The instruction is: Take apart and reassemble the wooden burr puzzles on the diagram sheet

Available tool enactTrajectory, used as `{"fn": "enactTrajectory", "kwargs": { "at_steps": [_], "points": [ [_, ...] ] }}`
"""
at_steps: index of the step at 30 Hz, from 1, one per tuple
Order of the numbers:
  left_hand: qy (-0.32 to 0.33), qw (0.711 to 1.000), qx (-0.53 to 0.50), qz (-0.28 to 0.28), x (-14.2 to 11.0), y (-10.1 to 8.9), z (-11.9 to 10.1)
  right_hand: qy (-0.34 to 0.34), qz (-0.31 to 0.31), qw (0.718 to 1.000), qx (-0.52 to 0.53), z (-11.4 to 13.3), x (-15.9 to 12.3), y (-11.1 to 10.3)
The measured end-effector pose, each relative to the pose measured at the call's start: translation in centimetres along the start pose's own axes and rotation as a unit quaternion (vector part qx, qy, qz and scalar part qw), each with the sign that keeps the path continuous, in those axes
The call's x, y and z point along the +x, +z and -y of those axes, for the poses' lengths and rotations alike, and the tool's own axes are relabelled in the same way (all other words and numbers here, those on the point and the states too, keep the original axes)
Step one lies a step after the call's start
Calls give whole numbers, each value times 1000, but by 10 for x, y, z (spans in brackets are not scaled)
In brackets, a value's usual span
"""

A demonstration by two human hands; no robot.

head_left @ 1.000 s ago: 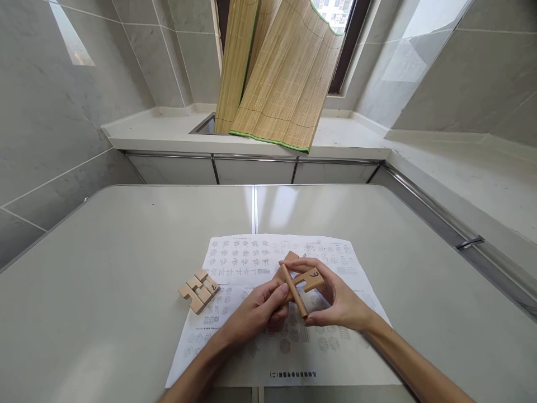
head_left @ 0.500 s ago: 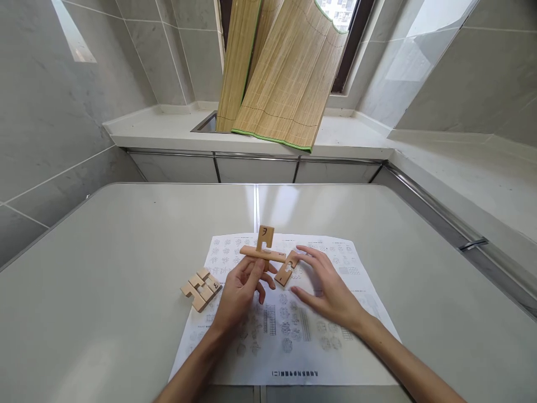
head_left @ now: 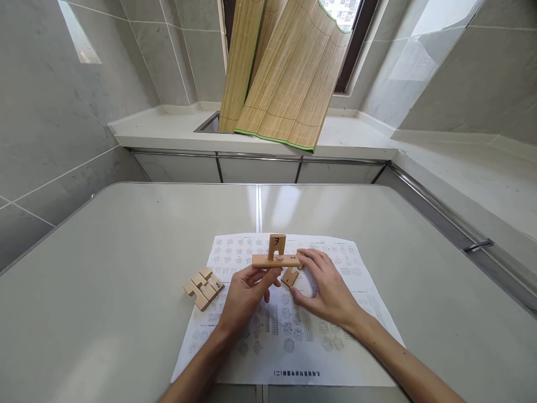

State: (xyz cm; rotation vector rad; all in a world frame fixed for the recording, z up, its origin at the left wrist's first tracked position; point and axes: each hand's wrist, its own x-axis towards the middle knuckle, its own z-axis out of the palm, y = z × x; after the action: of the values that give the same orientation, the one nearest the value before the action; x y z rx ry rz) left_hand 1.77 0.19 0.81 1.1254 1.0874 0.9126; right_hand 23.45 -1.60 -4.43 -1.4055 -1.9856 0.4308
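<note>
Left hand (head_left: 247, 288) up over sheet, fingers pinched from below on crossed wooden blocks (head_left: 266, 261): one bar level, upright block (head_left: 277, 243) rising above it, black mark on its face. Right hand (head_left: 325, 285) just beside, thumb and fingers parted around notched block (head_left: 289, 277), cannot tell whether gripping. That block just under bar's right end. Over to left, block cluster (head_left: 205, 288) lying partly on printed sheet (head_left: 293, 358), partly on pale surface (head_left: 104, 280).

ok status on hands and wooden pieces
Left hand holding crossed wooden puzzle pieces. Right hand at notched wooden piece, grip unclear. Block cluster left of both hands, not blocking.
</note>
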Motion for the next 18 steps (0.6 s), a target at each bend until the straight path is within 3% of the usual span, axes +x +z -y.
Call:
{"fn": "enactTrajectory", "kwargs": {
  "at_steps": [7,11,14,18],
  "points": [
    [0,1000,12,0,-2,1,-1,35,-30,999,20,3,-1,2],
    [-3,1000,6,7,-1,1,0,115,-52,982,141,3,3,-8],
    [-2,1000,-3,12,-1,1,0,203,-28,913,352,3,6,-19],
    [2,1000,-5,25,0,2,4,195,8,790,581,7,7,-27]
  ]
}}
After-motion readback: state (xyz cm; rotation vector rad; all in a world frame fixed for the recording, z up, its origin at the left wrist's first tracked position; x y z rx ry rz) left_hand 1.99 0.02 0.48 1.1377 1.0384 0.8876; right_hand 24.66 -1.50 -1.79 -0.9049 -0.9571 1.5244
